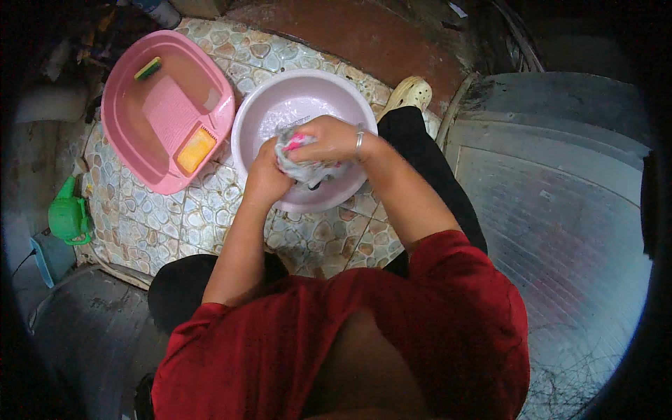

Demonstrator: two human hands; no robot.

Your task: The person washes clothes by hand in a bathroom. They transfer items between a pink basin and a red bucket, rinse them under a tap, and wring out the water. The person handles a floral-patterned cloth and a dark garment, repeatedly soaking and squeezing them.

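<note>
Both my hands grip a bunched, wet-looking grey-white cloth (304,170) with bright pink patches, above a round pale lilac plastic basin (310,76). My left hand (266,176) wraps the cloth's left side, its thumb along the upper edge. From the right, my right hand (331,140) presses over the top, fingers curled across the cloth and a metal bangle on the wrist. A little shiny moisture shows on the basin's bottom. The underside of the cloth is hidden, so I cannot tell whether it touches the basin.
Left of the basin stands a pink washtub (220,121) with a ribbed washboard, murky water, a green-and-yellow sponge (148,68) and a yellow soap bar (197,150). A green watering can (68,212) is farther left. Stone-patterned tiles (210,210) cover the floor; a metal panel (546,210) lies right.
</note>
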